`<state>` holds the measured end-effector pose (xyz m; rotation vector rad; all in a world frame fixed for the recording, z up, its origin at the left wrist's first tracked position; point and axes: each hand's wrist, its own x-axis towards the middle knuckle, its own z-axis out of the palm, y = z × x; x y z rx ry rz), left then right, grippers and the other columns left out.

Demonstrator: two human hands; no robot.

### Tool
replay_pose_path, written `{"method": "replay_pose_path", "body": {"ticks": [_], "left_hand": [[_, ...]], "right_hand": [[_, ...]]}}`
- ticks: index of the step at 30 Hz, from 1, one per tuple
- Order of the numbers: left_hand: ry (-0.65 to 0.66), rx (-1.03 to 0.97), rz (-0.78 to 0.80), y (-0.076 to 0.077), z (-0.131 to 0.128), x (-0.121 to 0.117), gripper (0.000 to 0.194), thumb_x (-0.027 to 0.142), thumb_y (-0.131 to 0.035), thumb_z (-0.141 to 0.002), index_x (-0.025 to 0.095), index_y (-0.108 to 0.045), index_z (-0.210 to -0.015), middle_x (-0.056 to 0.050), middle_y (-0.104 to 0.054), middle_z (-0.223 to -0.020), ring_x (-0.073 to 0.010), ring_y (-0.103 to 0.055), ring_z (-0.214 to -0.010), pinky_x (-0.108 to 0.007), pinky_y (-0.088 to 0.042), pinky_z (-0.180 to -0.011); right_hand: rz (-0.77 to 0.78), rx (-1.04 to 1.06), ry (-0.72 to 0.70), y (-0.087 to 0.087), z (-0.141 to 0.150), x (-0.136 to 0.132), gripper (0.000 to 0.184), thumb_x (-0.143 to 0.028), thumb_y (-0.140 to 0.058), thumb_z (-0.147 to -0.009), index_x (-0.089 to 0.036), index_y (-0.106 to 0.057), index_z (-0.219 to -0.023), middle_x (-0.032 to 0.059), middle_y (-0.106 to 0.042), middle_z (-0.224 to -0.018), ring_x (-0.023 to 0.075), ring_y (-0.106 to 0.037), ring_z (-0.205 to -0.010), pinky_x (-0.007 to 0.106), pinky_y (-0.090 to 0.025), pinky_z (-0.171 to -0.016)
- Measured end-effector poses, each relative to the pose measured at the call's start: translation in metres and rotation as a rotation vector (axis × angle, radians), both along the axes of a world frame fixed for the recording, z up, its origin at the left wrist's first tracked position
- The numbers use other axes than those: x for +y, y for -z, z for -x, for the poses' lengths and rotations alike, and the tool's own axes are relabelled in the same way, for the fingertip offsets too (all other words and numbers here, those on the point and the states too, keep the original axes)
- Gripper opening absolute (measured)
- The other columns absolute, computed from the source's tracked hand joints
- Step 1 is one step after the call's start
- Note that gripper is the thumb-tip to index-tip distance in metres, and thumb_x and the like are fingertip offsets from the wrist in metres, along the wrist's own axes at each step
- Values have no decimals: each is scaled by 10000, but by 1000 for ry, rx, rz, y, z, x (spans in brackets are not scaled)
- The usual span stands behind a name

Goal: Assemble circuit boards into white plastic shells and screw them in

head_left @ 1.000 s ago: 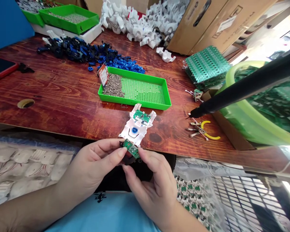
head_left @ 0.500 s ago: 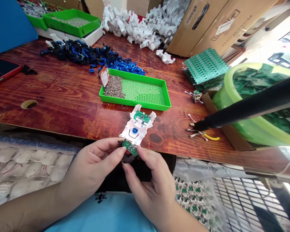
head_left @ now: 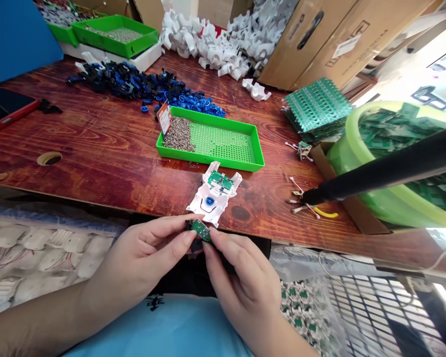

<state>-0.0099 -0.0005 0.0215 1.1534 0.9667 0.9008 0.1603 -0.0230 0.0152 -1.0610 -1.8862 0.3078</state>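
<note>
Fingertips of both hands pinch a small green circuit board (head_left: 200,229) low in the middle of the frame, just below the table edge. Left hand (head_left: 148,258) grips it from the left, right hand (head_left: 241,282) from the right. Just above it, a white plastic shell (head_left: 211,198) lies on the wooden table (head_left: 96,144), with a green tray (head_left: 223,148) of screws beyond.

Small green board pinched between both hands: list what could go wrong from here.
The small green board is held only by fingertips of the left hand and right hand, off the table edge; it could drop into the lap. The white housing lies near that edge and might get knocked off.
</note>
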Motion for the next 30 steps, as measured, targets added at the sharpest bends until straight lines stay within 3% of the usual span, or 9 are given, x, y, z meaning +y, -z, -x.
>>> {"method": "replay_pose_path", "body": {"ticks": [6, 16, 24, 30], "left_hand": [[-28, 63, -17, 2, 2, -2, 271, 298, -597, -895, 412, -662, -1133, 123, -724, -1077, -82, -652, -1013, -95, -498, -873], [-40, 237, -89, 1, 5, -4, 271, 324, -592, -890, 365, -667, -1147, 87, -715, -1107, -123, -644, -1028, -134, -497, -892], [-61, -138, 211, 8, -1, -1, 130, 311, -618, -883, 327, -672, -1000, 87, -723, -972, -69, -652, -872, -97, -526, -761], [-59, -243, 333, 8, -4, -2, 116, 266, -622, -884, 254, -652, -996, 26, -724, -969, -69, -650, -805, -105, -521, -710]], "right_hand": [[34, 18, -2, -2, 1, 2, 171, -32, -625, -817, -96, -633, -975, 75, -694, -931, 81, -661, -869, 140, -546, -814], [134, 86, -35, -1, 1, 3, 169, -26, -610, -824, -123, -633, -960, 60, -684, -941, 75, -651, -876, 138, -535, -811], [135, 104, 29, 9, 7, -2, 373, -92, -650, -810, -134, -565, -1170, 61, -584, -1005, 91, -603, -933, 161, -519, -848], [49, 40, 151, 10, 12, -5, 380, -169, -706, -784, -125, -572, -1138, 74, -536, -1021, 128, -572, -946, 207, -546, -826]]}}
